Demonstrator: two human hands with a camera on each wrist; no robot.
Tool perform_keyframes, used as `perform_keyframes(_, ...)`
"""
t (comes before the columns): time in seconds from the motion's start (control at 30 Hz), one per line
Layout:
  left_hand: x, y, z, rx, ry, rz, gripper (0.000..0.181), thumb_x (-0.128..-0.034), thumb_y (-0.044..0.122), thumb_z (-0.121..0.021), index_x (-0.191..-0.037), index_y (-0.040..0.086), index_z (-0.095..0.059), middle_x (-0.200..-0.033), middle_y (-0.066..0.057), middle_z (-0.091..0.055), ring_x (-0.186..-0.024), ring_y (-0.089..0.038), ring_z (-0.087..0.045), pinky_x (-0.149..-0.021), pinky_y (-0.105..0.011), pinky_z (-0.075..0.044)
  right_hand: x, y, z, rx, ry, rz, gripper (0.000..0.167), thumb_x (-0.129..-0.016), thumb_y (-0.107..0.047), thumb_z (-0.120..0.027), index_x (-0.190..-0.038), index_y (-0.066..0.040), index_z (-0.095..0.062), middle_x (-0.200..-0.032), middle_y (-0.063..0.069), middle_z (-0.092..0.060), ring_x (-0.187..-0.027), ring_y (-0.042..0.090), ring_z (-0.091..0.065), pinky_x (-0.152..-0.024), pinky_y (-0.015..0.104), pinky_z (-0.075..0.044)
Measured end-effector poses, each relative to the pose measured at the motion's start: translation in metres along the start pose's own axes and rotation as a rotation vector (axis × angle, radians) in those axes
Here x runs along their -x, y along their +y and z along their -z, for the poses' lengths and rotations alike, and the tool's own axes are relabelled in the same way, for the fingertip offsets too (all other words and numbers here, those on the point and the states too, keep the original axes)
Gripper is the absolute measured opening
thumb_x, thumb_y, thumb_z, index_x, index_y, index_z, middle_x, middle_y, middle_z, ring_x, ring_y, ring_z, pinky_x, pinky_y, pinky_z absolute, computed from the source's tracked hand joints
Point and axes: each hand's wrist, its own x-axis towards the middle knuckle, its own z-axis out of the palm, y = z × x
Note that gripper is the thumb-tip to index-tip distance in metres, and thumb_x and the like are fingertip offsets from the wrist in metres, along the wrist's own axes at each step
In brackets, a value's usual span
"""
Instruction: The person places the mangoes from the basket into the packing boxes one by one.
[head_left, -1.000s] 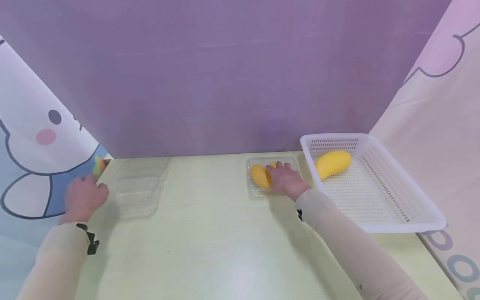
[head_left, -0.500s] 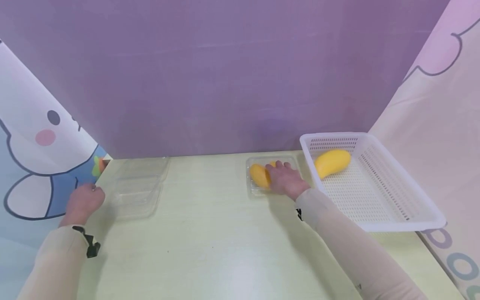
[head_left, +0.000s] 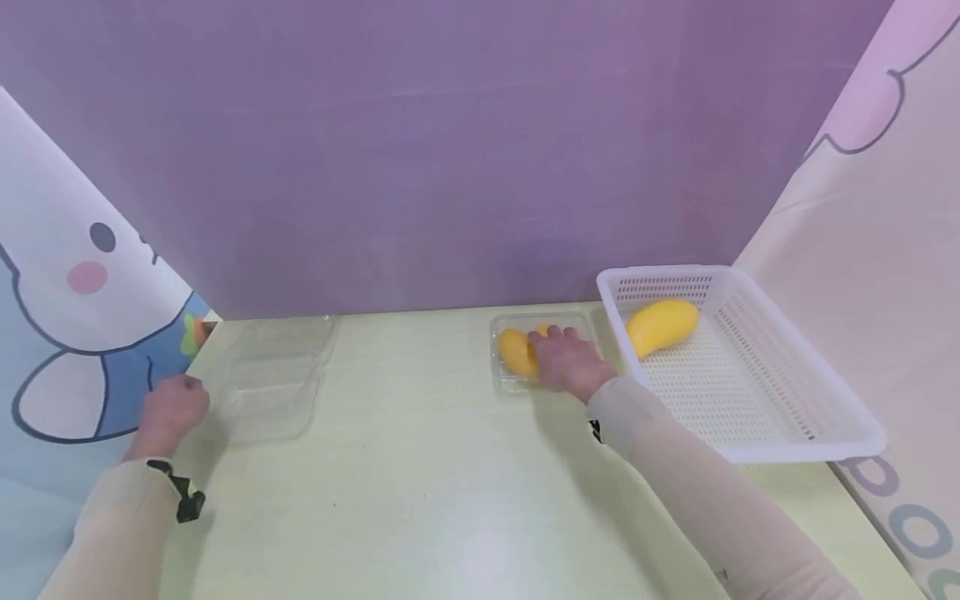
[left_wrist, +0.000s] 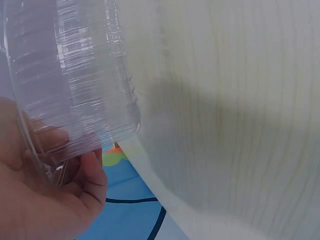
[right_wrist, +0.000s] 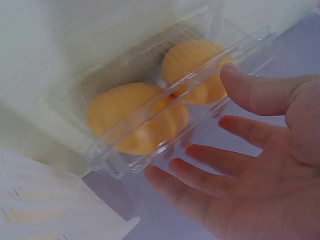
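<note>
Right wrist | right grip (right_wrist: pixel 270 175) spread, nothing held | fruit box (right_wrist: pixel 120 70) just beside it | left grip (left_wrist: pixel 45 205) pinches clear container (left_wrist: pixel 75 75)

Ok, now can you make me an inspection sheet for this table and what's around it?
Surface: pale table, two tiny dark specks.
Job's things: clear box holding two yellow fruits; clear plastic container at left; white basket at right, one yellow fruit inside.
Clutter: nothing seen.
Hands: left hand grips the container's edge; right hand, fingers extended, is at the box, contact unclear.
Cables: nothing seen.
Surroundings: purple panel behind, cartoon prints both sides.
</note>
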Motion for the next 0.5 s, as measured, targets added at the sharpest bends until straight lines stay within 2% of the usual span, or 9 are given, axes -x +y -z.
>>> perform_keyframes(0.2,0.003,0.001,-0.002,0.045,0.042,-0.006,0.049,-0.0963,0.013,-0.037,-0.128,-0.023,-0.044,-0.127,-0.044,-0.047,-0.108,-0.057,-0.048,-0.086,-0.062,-0.046,0.003,-0.005,0.005,-0.001,-0.013,0.006,0.058,-0.098,-0.021,-0.059,-0.152,-0.008,-0.043,-0.148,0.02,-0.045,-0.131,0.042,-0.043,-0.107,0.059,-0.039)
perform_keyframes(0.33,0.004,0.001,-0.003,0.076,0.046,0.002,0.048,-0.0938,0.013,-0.041,-0.125,-0.023,-0.048,-0.119,-0.042,-0.052,-0.099,-0.05,-0.052,-0.074,-0.05,-0.048,0.004,-0.006,0.012,-0.023,-0.001,0.035,0.058,-0.099,-0.021,-0.054,-0.153,-0.005,-0.041,-0.151,0.023,-0.042,-0.135,0.046,-0.041,-0.109,0.061,-0.037)
perform_keyframes(0.5,0.004,0.002,-0.002,0.103,0.033,-0.004,0.048,-0.093,0.015,-0.043,-0.12,-0.024,-0.051,-0.104,-0.037,-0.057,-0.09,-0.044,-0.054,-0.064,-0.037,-0.043,0.009,-0.004,0.026,-0.038,0.03,0.063,0.058,-0.101,-0.024,-0.052,-0.154,-0.003,-0.039,-0.152,0.025,-0.041,-0.138,0.048,-0.039,-0.112,0.063,-0.033)
